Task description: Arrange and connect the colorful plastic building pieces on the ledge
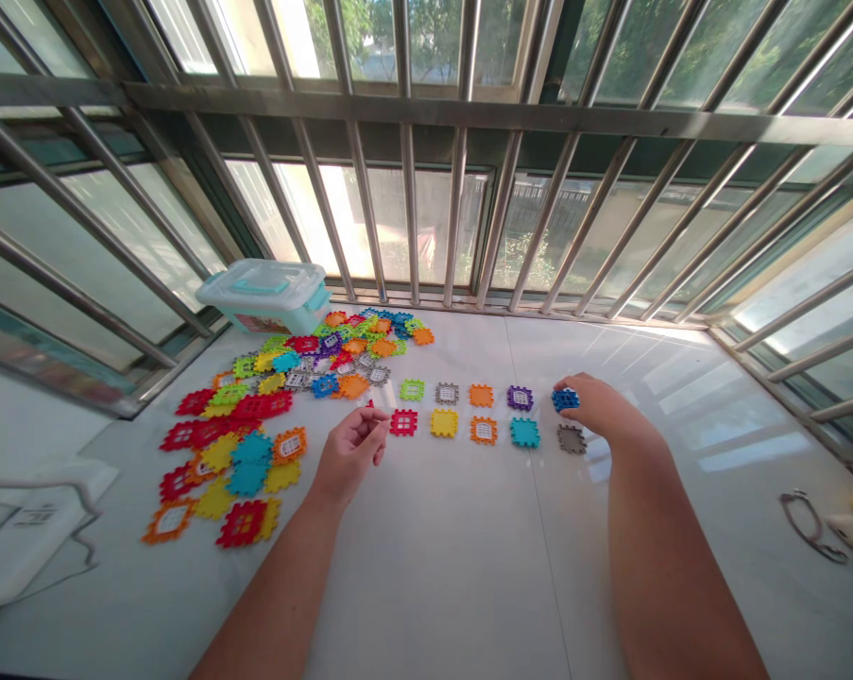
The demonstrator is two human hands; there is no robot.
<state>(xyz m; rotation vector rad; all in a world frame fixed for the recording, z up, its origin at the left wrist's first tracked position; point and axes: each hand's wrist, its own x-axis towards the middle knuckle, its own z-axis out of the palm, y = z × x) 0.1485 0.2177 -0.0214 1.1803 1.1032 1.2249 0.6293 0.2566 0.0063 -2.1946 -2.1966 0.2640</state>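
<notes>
My right hand (600, 406) pinches a blue notched plastic building tile (566, 399) at the right end of the far row. Just below it lies a grey tile (571, 438). My left hand (353, 442) is closed, its fingertips beside a red window tile (403, 422) at the left end of the near row. A small red tip (370, 404) shows past its fingers; whether they hold it is unclear. Between my hands, the far row has green (412, 389), grey (447, 394), orange (481, 395) and purple (520, 398) tiles; the near row has yellow (444, 423), orange (484, 431) and cyan (524, 433) ones.
A large heap of mixed tiles (256, 406) spreads to the left on the glossy white surface (440, 567). Behind it stands a lidded pale-teal box (266, 295). Metal bars (426, 111) and windows border the far side. A white device (36, 529) with a cable sits far left.
</notes>
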